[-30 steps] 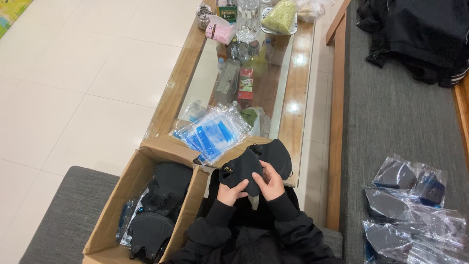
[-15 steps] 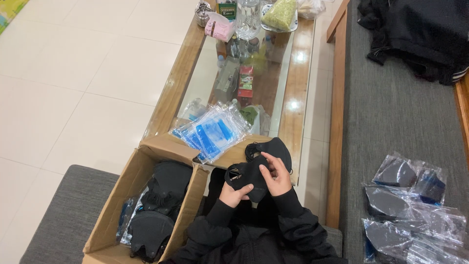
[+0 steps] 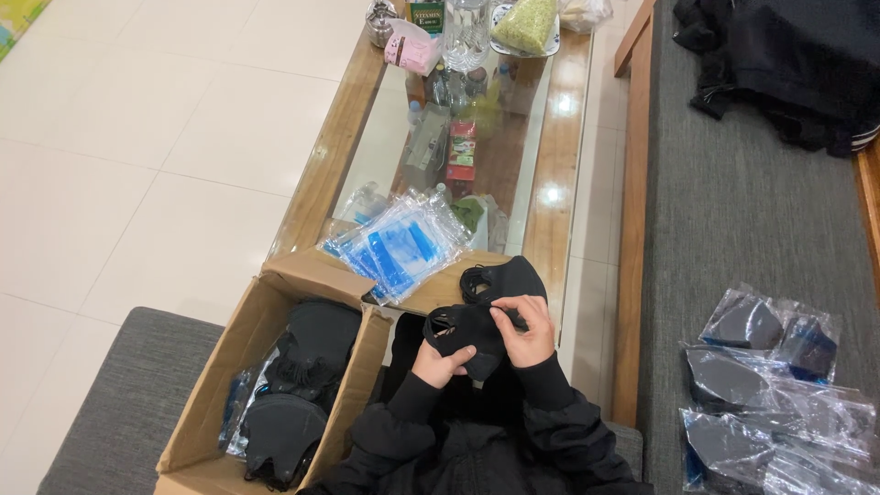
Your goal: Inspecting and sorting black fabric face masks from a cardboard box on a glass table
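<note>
Pale tiles surround a glass table (image 3: 559,137). At six o'clock, both hands pinch a black mask (image 3: 463,332), soft and seemingly folded: left hand (image 3: 443,365) gripping underneath, right hand (image 3: 525,332) clamped on top.

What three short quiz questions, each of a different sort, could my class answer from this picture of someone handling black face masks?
1. True or false: both hands grip one black mask.
2. Where is the cardboard box of masks? A) by the left hand B) by the right hand C) on the glass table
3. Fill in: the stack of empty bags on the table is clear and ____.

Key: 1 true; 2 A; 3 blue.
</note>
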